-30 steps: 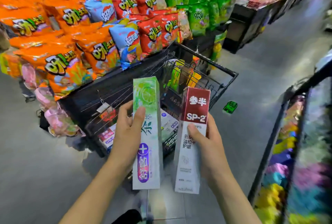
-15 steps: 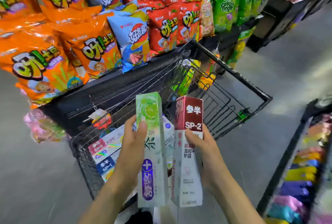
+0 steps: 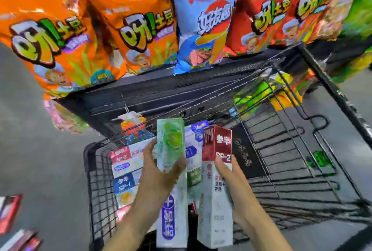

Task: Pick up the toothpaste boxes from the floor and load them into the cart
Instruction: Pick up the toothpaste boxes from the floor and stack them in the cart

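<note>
My left hand (image 3: 158,174) grips a green and white toothpaste box (image 3: 172,146), held upright over the near end of the black wire cart (image 3: 302,142). My right hand (image 3: 231,180) grips a red and white toothpaste box (image 3: 216,200) just to the right of it. Both boxes hang side by side above the basket. Several toothpaste boxes (image 3: 124,172) lie stacked in the cart's near left corner, partly hidden behind my left hand.
A low black display (image 3: 161,93) heaped with orange, blue and red snack bags (image 3: 60,35) stands right behind the cart. More red boxes (image 3: 12,222) lie on the grey floor at the lower left. A green item (image 3: 320,160) shows through the cart's right side.
The view has closed in on the cart and tilted down into it. Both hands have carried their boxes forward over the basket, still side by side.
</note>
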